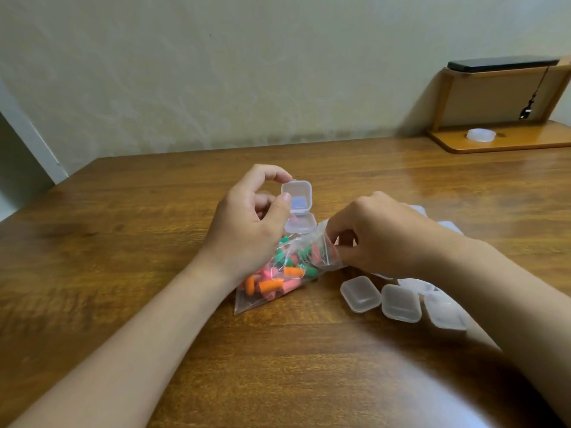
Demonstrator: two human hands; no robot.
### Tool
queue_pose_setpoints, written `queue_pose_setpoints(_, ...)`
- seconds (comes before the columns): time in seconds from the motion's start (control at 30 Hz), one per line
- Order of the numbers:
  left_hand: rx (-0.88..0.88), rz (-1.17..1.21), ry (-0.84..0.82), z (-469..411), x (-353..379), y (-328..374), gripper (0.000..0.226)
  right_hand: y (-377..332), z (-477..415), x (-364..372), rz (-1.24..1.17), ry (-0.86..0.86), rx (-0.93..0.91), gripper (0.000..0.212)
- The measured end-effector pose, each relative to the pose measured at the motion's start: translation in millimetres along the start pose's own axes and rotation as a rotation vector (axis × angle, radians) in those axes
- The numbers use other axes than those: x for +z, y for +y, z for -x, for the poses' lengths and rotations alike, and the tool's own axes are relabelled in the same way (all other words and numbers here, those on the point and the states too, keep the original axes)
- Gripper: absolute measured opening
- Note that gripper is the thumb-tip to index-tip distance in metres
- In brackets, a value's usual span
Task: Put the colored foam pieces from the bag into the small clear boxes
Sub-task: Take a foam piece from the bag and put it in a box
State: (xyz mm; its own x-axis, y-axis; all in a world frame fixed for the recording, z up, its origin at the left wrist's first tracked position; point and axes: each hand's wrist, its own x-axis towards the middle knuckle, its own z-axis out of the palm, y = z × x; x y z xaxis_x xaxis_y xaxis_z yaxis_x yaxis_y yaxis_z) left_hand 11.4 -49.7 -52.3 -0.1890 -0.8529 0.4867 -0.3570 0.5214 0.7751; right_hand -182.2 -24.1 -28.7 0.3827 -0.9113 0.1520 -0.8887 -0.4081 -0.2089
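Just above the zip bag [262, 297], the left hand [250, 223] pinches an open hinged clear box [296, 196]. The right hand [380, 236] grips the bag's mouth. Foam pieces [270, 285] fill the bag below the box, and its mouth faces the right hand.

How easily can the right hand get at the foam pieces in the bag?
Probably yes. The right hand pinches the bag at its mouth, close to the foam pieces. The left hand holds the open box out of the way. How wide the mouth gapes is unclear.
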Motion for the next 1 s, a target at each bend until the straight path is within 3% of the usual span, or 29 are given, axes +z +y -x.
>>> queue_pose_setpoints(0.07, -0.003, 0.003, -0.005, 0, 0, 1, 0.023, -1, 0, 1, 0.012, 0.002, -0.003, 0.007)
queue_pose_setpoints(0.17, -0.003, 0.009, -0.007, 1, 0, 3, 0.028, 0, -1, 3, 0.020, -0.011, -0.020, 0.023)
queue_pose_setpoints(0.33, -0.016, 0.001, -0.011, 1, 2, 1, 0.029, 2, -1, 3, 0.009, 0.011, -0.035, 0.010)
queue_pose_setpoints(0.63, -0.050, 0.052, -0.017, 3, 3, 4, 0.026, 12, 6, -19, -0.166, 0.023, -0.027, 0.007)
queue_pose_setpoints(0.83, -0.021, 0.036, -0.005, 3, 2, 6, 0.030, 10, 9, -28, -0.408, 0.160, -0.004, 0.006)
queue_pose_setpoints(1.0, 0.001, 0.094, 0.000, 1, 2, 3, 0.042, 10, 7, -23, -0.531, 0.346, -0.096, 0.006)
